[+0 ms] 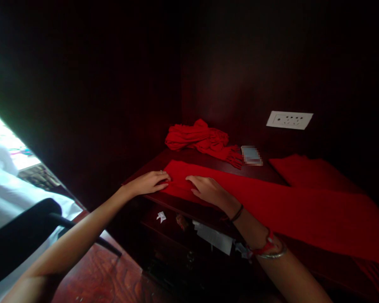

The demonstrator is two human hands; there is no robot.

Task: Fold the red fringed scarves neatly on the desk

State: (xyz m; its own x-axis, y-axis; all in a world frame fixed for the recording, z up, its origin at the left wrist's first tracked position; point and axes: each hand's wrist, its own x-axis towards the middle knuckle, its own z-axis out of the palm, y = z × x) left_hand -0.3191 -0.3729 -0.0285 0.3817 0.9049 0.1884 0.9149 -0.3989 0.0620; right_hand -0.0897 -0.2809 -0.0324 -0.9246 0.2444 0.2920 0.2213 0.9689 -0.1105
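Observation:
A long red scarf (265,202) lies spread along a dark wooden desktop, running from the middle of the view to the right edge. At its left end rests my left hand (150,182), fingers stretched out over the cloth edge and thumb apart. My right hand (210,191) lies on the scarf a little to the right, palm down, its fingers loosely bent and thumb apart. Neither hand visibly grips the cloth. Behind them sits a bunched red scarf (198,136) with a fringe at its right end.
A pixelated flat object (252,155) lies near the back wall, below a white socket plate (289,120). Under the desktop, an open shelf or drawer holds white paper (213,236) and small items. A dark chair (28,235) stands at left, beside white fabric (22,181).

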